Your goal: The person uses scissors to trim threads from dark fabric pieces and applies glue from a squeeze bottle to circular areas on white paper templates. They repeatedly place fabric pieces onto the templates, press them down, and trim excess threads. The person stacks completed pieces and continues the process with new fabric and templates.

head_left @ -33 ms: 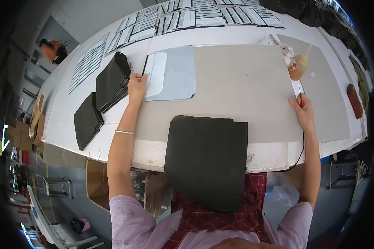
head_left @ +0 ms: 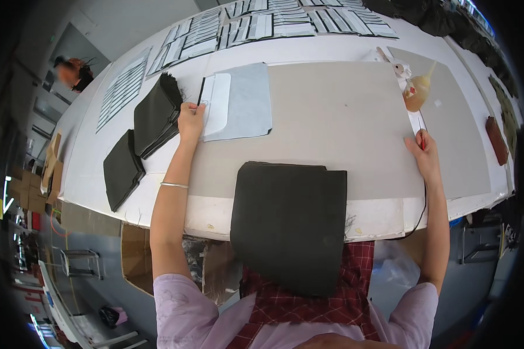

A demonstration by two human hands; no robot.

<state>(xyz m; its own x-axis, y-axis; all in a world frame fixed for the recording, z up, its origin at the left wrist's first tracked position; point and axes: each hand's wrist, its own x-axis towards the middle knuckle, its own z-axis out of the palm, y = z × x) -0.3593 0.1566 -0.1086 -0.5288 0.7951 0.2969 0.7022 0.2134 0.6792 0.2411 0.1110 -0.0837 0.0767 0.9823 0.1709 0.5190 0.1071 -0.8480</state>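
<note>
At the left of the grey board (head_left: 308,116), my left hand (head_left: 191,122) is closed on the near left edge of a white panel (head_left: 217,107) with a narrow black strip (head_left: 201,90) along its side. The panel lies on a light blue sheet (head_left: 250,96). Far to the right, my right hand (head_left: 426,156) grips a thin red tool (head_left: 423,141), its slim tip pointing away from me; a black cord hangs below that hand. Between my arms, a stack of dark panels (head_left: 291,215) overhangs the table's front edge.
Two piles of dark panels (head_left: 157,113) lie left of my left hand. A squeeze bottle (head_left: 417,96) of amber liquid stands beyond my right hand. Rows of black-edged white strips (head_left: 244,26) cover the far table. A person (head_left: 73,72) is at far left.
My left hand, the white panel and the light blue sheet have shifted slightly to the left. My right hand has barely moved.
</note>
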